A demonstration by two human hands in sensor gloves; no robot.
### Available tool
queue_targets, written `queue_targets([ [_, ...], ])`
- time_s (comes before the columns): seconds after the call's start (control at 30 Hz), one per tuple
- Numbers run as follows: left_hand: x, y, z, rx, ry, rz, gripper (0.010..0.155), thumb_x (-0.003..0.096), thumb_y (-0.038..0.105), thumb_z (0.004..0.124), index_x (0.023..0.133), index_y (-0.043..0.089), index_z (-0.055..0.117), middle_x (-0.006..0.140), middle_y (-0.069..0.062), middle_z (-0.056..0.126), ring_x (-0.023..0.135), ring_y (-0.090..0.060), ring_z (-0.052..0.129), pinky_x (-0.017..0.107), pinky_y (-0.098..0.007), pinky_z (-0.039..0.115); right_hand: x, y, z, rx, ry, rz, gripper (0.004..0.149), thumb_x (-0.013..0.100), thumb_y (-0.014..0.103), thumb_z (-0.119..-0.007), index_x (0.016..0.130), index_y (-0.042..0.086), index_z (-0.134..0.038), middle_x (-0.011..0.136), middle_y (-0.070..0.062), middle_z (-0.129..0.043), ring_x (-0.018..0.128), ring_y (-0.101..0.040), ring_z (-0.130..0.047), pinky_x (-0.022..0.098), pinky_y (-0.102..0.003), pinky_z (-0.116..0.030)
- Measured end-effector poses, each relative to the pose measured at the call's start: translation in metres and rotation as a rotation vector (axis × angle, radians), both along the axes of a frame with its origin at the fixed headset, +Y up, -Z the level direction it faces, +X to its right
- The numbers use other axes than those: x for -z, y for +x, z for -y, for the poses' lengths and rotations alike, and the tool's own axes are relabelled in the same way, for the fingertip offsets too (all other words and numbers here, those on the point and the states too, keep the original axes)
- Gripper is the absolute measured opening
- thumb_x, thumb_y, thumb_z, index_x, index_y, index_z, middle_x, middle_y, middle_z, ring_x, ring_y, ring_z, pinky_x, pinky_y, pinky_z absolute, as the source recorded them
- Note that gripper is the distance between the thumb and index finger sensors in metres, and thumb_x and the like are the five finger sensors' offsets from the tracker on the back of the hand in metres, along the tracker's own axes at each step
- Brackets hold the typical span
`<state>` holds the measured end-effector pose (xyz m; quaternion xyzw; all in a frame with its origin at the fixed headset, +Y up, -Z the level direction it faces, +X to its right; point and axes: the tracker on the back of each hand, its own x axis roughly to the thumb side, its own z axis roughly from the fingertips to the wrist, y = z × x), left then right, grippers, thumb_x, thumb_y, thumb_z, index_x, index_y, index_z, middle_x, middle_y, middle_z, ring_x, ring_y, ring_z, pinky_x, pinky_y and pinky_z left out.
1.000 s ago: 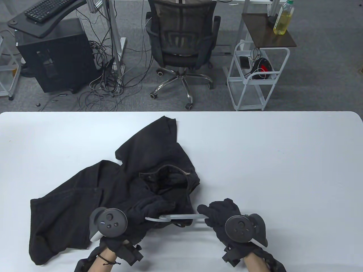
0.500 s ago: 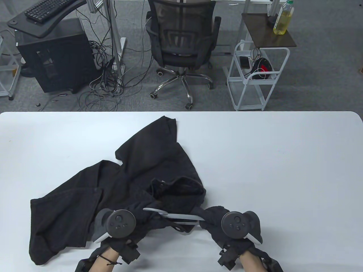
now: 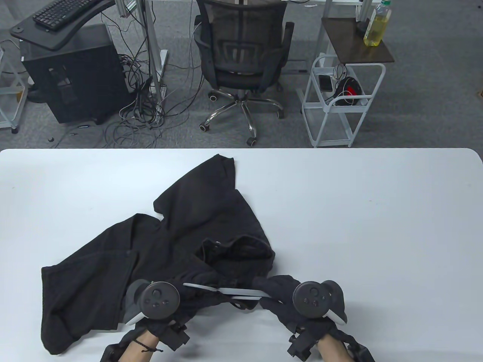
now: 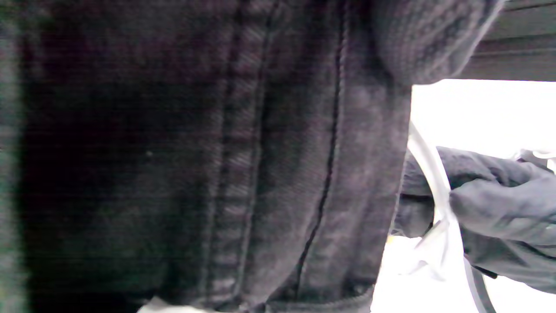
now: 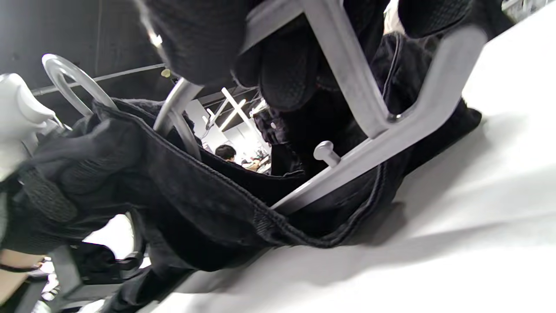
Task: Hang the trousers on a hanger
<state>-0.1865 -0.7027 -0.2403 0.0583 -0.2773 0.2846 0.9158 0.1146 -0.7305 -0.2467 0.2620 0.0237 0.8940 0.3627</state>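
Note:
Black trousers [image 3: 158,245] lie crumpled on the white table [image 3: 358,226], waistband end near the hands. A grey hanger [image 3: 226,291] runs between the two hands at the table's front. My right hand [image 3: 279,294] grips the hanger's right end; in the right wrist view its fingers [image 5: 278,74] close round the hanger [image 5: 360,121], whose bar goes inside the trouser waistband [image 5: 243,204]. My left hand [image 3: 188,292] holds the trouser cloth at the hanger's left end. The left wrist view is filled by the dark denim [image 4: 217,165], with the hanger [image 4: 434,195] at the right.
Beyond the table's far edge stand an office chair [image 3: 241,60], a white wire cart [image 3: 339,105] and a side table with a bottle [image 3: 377,26]. A black computer case [image 3: 71,75] and loose cables lie at the back left.
Both hands drew closer together and slightly toward me. The waistband opening, held up wide one second ago, has dropped and folded over the hanger. The hanger's left end shifted left.

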Motion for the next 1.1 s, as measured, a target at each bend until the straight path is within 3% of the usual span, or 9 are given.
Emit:
queue_targets([
  [0.1, -0.001, -0.003, -0.005, -0.018, 0.018, -0.013, 0.056, 0.0432, 0.054, 0.081, 0.09, 0.022, 0.08, 0.082, 0.0, 0.095, 0.065, -0.025, 0.103, 0.05, -0.049, 0.087, 0.01, 0.013, -0.011, 0.072, -0.017, 0.092, 0.056, 0.045, 0.043, -0.077, 0.098, 0.024, -0.073, 0.094, -0.008, -0.083, 0.09, -0.035, -0.074, 0.067, -0.058, -0.059],
  [0.17, -0.002, -0.005, -0.006, -0.025, 0.031, -0.026, 0.056, 0.0433, 0.054, 0.08, 0.09, 0.022, 0.079, 0.082, 0.0, 0.094, 0.064, -0.024, 0.103, 0.05, -0.049, 0.087, 0.024, 0.018, -0.017, 0.02, -0.061, 0.168, 0.061, 0.046, 0.043, -0.077, 0.102, 0.022, -0.066, 0.098, -0.012, -0.078, 0.09, -0.039, -0.073, 0.066, -0.058, -0.06],
  [0.33, -0.004, 0.004, -0.002, 0.041, 0.058, -0.032, 0.056, 0.0434, 0.054, 0.08, 0.089, 0.021, 0.08, 0.08, 0.0, 0.095, 0.063, -0.024, 0.103, 0.05, -0.049, 0.088, 0.069, 0.002, -0.023, -0.308, -0.283, 0.23, 0.083, 0.045, 0.054, -0.074, 0.111, 0.023, -0.034, 0.114, -0.018, -0.048, 0.099, -0.045, -0.056, 0.069, -0.061, -0.052],
  [0.4, -0.006, 0.008, -0.002, 0.077, 0.082, -0.032, 0.056, 0.0433, 0.054, 0.08, 0.089, 0.022, 0.08, 0.08, 0.0, 0.095, 0.063, -0.024, 0.103, 0.05, -0.048, 0.088, 0.085, -0.009, -0.02, -0.44, -0.321, 0.244, 0.086, 0.044, 0.056, -0.075, 0.11, 0.024, -0.031, 0.115, -0.018, -0.047, 0.099, -0.045, -0.057, 0.069, -0.062, -0.052],
  [0.53, -0.007, 0.007, -0.003, 0.077, 0.097, -0.036, 0.056, 0.0433, 0.053, 0.08, 0.089, 0.021, 0.08, 0.08, 0.0, 0.095, 0.062, -0.024, 0.103, 0.05, -0.048, 0.088, 0.11, -0.031, -0.006, -0.67, -0.498, 0.275, 0.085, 0.043, 0.054, -0.077, 0.11, 0.023, -0.037, 0.113, -0.018, -0.055, 0.096, -0.046, -0.065, 0.067, -0.06, -0.057],
  [0.63, -0.007, 0.007, -0.003, 0.082, 0.102, -0.035, 0.056, 0.0431, 0.053, 0.081, 0.089, 0.021, 0.08, 0.08, -0.001, 0.095, 0.062, -0.024, 0.103, 0.05, -0.049, 0.088, 0.119, -0.041, 0.004, -0.758, -0.583, 0.299, 0.075, 0.044, 0.051, -0.077, 0.108, 0.021, -0.05, 0.107, -0.017, -0.067, 0.09, -0.044, -0.075, 0.064, -0.057, -0.063],
  [0.77, -0.008, 0.008, -0.003, 0.112, 0.117, -0.032, 0.056, 0.0423, 0.052, 0.083, 0.089, 0.021, 0.08, 0.079, -0.001, 0.095, 0.061, -0.024, 0.103, 0.05, -0.049, 0.088, 0.126, -0.036, 0.005, -0.784, -0.539, 0.38, 0.055, 0.047, 0.045, -0.073, 0.098, 0.025, -0.073, 0.098, -0.014, -0.083, 0.081, -0.041, -0.086, 0.059, -0.055, -0.071],
  [1.1, -0.008, -0.003, -0.01, 0.047, 0.137, -0.064, 0.056, 0.0428, 0.052, 0.082, 0.089, 0.021, 0.079, 0.08, 0.0, 0.094, 0.062, -0.023, 0.102, 0.052, -0.048, 0.087, 0.11, 0.022, 0.002, -0.7, -0.526, 0.413, 0.054, 0.046, 0.044, -0.073, 0.098, 0.028, -0.073, 0.098, -0.013, -0.083, 0.081, -0.039, -0.086, 0.059, -0.053, -0.072],
])
